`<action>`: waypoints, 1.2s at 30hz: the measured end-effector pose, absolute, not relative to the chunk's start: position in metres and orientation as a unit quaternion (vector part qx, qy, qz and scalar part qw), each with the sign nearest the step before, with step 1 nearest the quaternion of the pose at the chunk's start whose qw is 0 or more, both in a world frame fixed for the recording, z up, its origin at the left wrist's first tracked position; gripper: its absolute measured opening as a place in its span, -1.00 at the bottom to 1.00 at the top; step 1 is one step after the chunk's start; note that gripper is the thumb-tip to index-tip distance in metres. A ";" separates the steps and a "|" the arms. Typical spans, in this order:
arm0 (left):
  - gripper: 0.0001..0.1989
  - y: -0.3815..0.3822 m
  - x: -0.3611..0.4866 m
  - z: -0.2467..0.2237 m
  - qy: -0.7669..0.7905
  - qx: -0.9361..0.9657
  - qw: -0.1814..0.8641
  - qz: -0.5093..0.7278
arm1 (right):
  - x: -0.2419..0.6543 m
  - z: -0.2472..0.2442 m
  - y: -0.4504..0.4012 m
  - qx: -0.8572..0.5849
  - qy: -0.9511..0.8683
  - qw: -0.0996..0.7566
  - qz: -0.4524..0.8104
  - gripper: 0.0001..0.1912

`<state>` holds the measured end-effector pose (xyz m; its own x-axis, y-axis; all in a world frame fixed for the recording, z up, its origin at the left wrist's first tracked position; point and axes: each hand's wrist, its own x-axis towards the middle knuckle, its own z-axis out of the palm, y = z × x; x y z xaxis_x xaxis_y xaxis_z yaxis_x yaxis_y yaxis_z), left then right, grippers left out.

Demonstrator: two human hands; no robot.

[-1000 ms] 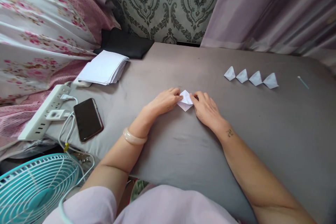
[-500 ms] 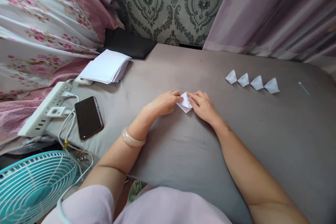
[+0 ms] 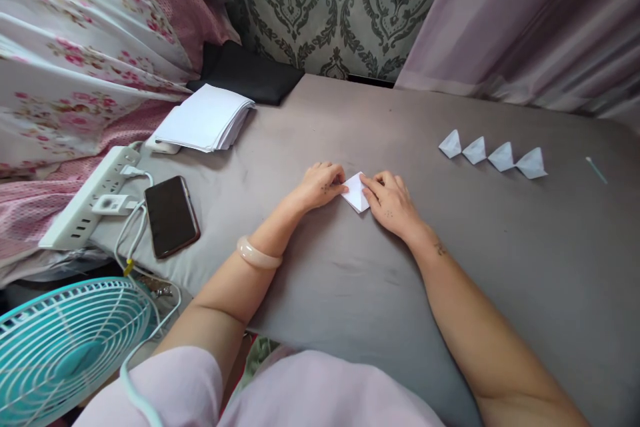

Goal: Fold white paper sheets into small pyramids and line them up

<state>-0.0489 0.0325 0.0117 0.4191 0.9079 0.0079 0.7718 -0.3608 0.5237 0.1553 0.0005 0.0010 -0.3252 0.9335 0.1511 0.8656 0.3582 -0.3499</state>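
A small folded white paper [image 3: 356, 193], diamond-shaped, lies on the grey cloth surface [image 3: 320, 267] between my hands. My left hand [image 3: 323, 185] pinches its left corner between thumb and fingers. On the right edge of the paper rest the thumb and index finger of my right hand [image 3: 391, 201], its other fingers curled. Several folded white paper pieces [image 3: 501, 157] stand in a slanting row at the right. At the back left lies a thick stack of white paper sheets [image 3: 203, 117].
A dark phone [image 3: 171, 217] lies left of my left arm, beside a white power strip [image 3: 93, 197] with cables. A turquoise fan [image 3: 75, 353] fills the lower left. Behind the stack is a black cloth [image 3: 250, 73]. A thin pale stick [image 3: 597, 170] lies far right.
The paper's raised upper fold now lies flatter, giving a plain diamond outline. Both hands stay at the paper, with the left fingers drawn back to its left corner. The view has shifted slightly.
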 end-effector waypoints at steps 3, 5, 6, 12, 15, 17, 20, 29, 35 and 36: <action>-0.82 0.033 -0.049 0.012 0.513 0.814 0.232 0.148 | 0.158 0.001 0.003 -0.564 -0.795 0.171 0.143 -0.52; -0.82 0.033 -0.049 0.012 0.511 0.814 0.231 0.150 | 0.159 0.002 0.003 -0.566 -0.792 0.164 0.160 -0.50; -0.82 0.033 -0.050 0.011 0.510 0.814 0.232 0.152 | 0.160 0.003 0.003 -0.564 -0.794 0.158 0.163 -0.48; -0.83 0.037 -0.054 0.008 0.497 0.816 0.249 0.161 | 0.161 0.006 0.000 -0.554 -0.804 0.136 0.168 -0.39; -0.84 0.039 -0.057 0.009 0.484 0.817 0.266 0.166 | 0.162 0.005 0.000 -0.553 -0.806 0.133 0.164 -0.37; -0.86 0.040 -0.057 0.011 0.473 0.817 0.282 0.172 | 0.162 0.005 0.000 -0.553 -0.807 0.130 0.159 -0.37; -0.89 0.039 -0.058 0.015 0.468 0.810 0.304 0.180 | 0.161 0.005 -0.001 -0.554 -0.808 0.126 0.153 -0.36; -0.75 0.037 -0.062 0.022 0.501 0.729 0.418 0.205 | 0.156 0.007 -0.005 -0.574 -0.798 0.120 0.138 -0.34; -0.79 0.032 -0.048 0.018 0.543 0.680 0.372 0.324 | 0.155 0.008 -0.005 -0.572 -0.803 0.109 0.130 -0.34; -0.80 0.030 -0.042 0.017 0.513 0.704 0.363 0.331 | 0.154 0.007 -0.005 -0.570 -0.804 0.111 0.130 -0.34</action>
